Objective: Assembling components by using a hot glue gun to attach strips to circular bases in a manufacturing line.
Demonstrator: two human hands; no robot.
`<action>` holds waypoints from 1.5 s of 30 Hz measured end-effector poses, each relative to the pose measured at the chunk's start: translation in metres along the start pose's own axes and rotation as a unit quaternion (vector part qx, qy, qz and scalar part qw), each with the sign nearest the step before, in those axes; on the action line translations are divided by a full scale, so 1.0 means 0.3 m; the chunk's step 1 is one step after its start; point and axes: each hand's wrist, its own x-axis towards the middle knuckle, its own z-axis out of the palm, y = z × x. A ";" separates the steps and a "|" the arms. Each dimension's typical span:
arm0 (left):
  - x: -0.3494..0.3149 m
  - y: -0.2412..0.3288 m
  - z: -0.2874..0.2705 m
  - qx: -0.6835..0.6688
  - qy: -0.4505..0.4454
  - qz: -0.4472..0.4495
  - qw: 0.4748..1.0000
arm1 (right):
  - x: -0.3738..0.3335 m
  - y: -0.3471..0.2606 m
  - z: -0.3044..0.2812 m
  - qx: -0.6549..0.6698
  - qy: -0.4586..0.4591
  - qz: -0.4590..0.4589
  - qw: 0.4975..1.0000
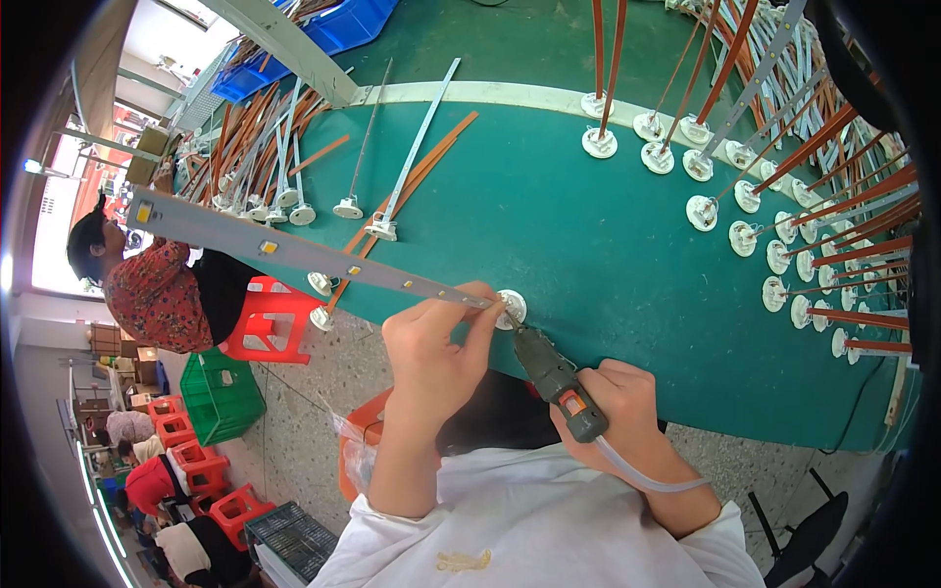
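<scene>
Between its thumb and fingers my left hand (438, 338) pinches the end of a long grey LED strip (323, 257) with small yellow LEDs. The strip slants up and away to the left. At its held end sits a round white cap (511, 310), over the table's near edge. My right hand (613, 404) is wrapped round a dark grey-green glue gun (551, 373). A translucent glue stick (642, 477) curves out of its back. The gun's tip points at the white cap and appears to touch it. My left fingers partly hide the joint of strip and cap.
On the green table (549, 225), strips with white caps lie in a pile (260, 162) at the left. Many brown strips with caps (774, 255) crowd the right. A blue bin (343, 24) is at the back. A person (162, 279) sits at the left by a green crate (221, 394).
</scene>
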 end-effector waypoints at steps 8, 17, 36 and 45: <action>0.008 0.008 -0.004 0.003 0.004 0.004 1.000 | -0.002 -0.001 0.004 0.001 0.011 -0.001 1.000; 0.001 0.002 0.002 0.012 0.008 0.016 1.000 | -0.007 -0.004 0.003 0.012 0.024 -0.002 1.000; 0.140 -0.061 -0.098 -0.088 -0.245 0.069 0.963 | -0.015 0.010 -0.008 0.006 0.009 -0.014 1.000; 0.106 -0.073 -0.102 -0.085 -0.217 0.038 0.972 | -0.029 0.022 -0.009 0.023 0.011 -0.018 1.000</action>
